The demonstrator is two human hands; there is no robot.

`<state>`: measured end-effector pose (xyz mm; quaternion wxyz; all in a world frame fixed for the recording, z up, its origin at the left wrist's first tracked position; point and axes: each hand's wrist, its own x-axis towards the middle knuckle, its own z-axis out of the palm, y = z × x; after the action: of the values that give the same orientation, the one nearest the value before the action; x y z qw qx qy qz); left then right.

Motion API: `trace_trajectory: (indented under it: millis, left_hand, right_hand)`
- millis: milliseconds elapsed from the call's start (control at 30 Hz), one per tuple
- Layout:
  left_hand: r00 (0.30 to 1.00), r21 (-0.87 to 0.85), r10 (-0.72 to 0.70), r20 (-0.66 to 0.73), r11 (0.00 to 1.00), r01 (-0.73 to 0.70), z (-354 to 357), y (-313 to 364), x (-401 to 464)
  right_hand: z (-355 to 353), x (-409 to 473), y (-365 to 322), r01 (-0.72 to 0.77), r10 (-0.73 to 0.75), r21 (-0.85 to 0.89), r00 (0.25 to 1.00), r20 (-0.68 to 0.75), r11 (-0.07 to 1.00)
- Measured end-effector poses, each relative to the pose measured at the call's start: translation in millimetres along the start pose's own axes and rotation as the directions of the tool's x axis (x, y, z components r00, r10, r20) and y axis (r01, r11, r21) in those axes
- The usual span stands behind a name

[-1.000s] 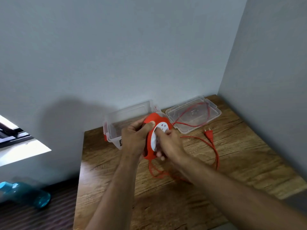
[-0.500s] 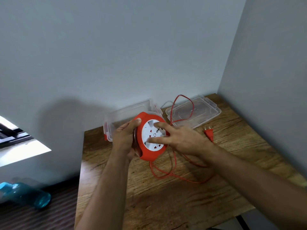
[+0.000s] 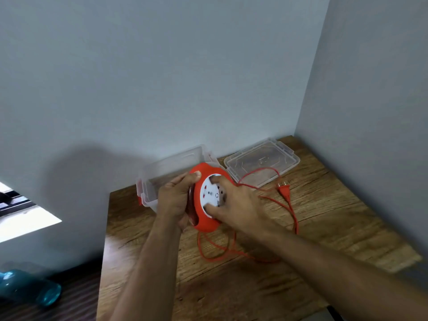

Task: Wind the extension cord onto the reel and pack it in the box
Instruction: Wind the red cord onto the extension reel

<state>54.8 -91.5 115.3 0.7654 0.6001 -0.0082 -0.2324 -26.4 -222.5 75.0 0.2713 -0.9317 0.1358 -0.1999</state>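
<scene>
now reel [image 3: 203,218] between both hands

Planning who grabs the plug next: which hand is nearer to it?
Right. The right hand is on the reel's white face, nearer the plug; the left hand grips the reel's far side.

Your left hand [image 3: 172,200] clasps the red reel [image 3: 203,200] by its rim above the desk [image 3: 324,228], while your right hand [image 3: 238,205] presses fingers on its white face. Loose cord [image 3: 293,213] trails to the plug [image 3: 284,189] beside the clear lid [image 3: 261,162]; the open box [image 3: 150,188] sits behind.
</scene>
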Motion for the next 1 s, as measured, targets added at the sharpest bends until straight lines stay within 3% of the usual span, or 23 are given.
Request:
trace_trajectory:
  millis: [33,67,100,133,167,233,267,300,333,367,400,433,467,500,567,700,900,1000]
  left_hand:
    - [0.999,0.006,0.034,-0.008,0.999,-0.034,1.5,-2.1,0.0]
    - [0.998,0.031,0.069,-0.014,0.997,-0.069,1.9,-4.5,-0.6]
    - [0.995,0.062,0.101,-0.002,0.993,-0.100,2.7,-6.9,-1.4]
    - [0.992,0.090,0.129,0.008,0.988,-0.129,3.5,-7.9,-2.9]
    - [0.987,0.105,0.159,-0.002,0.982,-0.158,3.7,-7.9,-3.8]
    - [0.986,0.047,0.156,-0.055,0.987,-0.153,1.1,-6.9,-1.3]
    - [0.987,0.006,0.128,-0.098,0.992,-0.128,-1.7,-6.2,0.9]
    - [0.987,-0.030,0.092,-0.132,0.995,-0.097,-3.7,-5.5,1.8]
    - [0.987,-0.058,0.056,-0.150,0.996,-0.066,-5.2,-5.3,1.8]
    - [0.988,-0.089,0.026,-0.154,0.995,-0.040,-6.2,-5.1,1.1]
    - [0.987,-0.106,0.009,-0.160,0.994,-0.027,-6.9,-4.7,0.6]
    - [0.986,-0.109,0.004,-0.168,0.994,-0.023,-7.3,-5.3,0.5]
    - [0.985,-0.101,0.004,-0.173,0.995,-0.022,-7.7,-5.4,0.3]
    - [0.986,-0.091,0.002,-0.166,0.996,-0.018,-7.6,-4.5,-0.1]
    - [0.990,-0.065,-0.004,-0.144,0.998,-0.006,-7.6,-2.2,-1.9]
    - [0.994,-0.027,-0.066,-0.085,0.998,0.064,-16.6,4.0,-2.6]
    - [0.991,0.120,-0.134,0.027,0.984,0.130,-18.6,9.7,-5.8]
    - [0.989,0.162,-0.143,0.040,0.978,0.135,-14.6,10.5,-6.1]
  right_hand:
    - [5.6,-1.8,-12.5,-0.225,0.221,0.243,0.974,0.044,0.943]
    - [10.5,-1.1,-22.5,-0.423,0.397,0.495,0.903,0.164,0.759]
    - [12.2,1.5,-29.8,-0.573,0.494,0.662,0.803,0.334,0.483]
    - [10.6,5.1,-33.9,-0.675,0.518,0.698,0.697,0.496,0.239]
    - [7.5,8.2,-34.8,-0.732,0.501,0.669,0.630,0.593,0.127]
    - [-1.3,11.3,-28.3,-0.751,0.431,0.634,0.642,0.634,0.185]
    - [-5.4,12.3,-23.7,-0.716,0.394,0.626,0.696,0.600,0.310]
    - [-9.3,12.9,-18.1,-0.630,0.363,0.576,0.774,0.519,0.520]
    - [-12.7,13.9,-11.0,-0.474,0.318,0.438,0.867,0.383,0.764]
    - [-14.7,14.6,-2.9,-0.269,0.226,0.204,0.951,0.212,0.941]
    - [-16.2,15.2,4.7,-0.067,0.069,-0.038,0.996,0.056,0.997]
    - [-17.9,16.1,10.4,0.114,-0.120,-0.191,0.993,-0.021,0.975]
    - [-20.1,16.5,14.0,0.290,-0.302,-0.259,0.953,-0.009,0.921]
    - [-21.2,17.1,16.5,0.457,-0.457,-0.289,0.886,0.073,0.841]
    - [-20.7,18.9,21.8,0.656,-0.589,-0.274,0.753,0.293,0.703]
    - [-26.4,23.6,29.2,0.780,-0.679,-0.291,0.626,0.384,0.554]
    - [-33.2,33.7,35.3,0.920,-0.816,-0.303,0.366,0.447,0.247]
    - [-29.5,36.7,33.4,0.921,-0.810,-0.353,0.331,0.484,0.165]
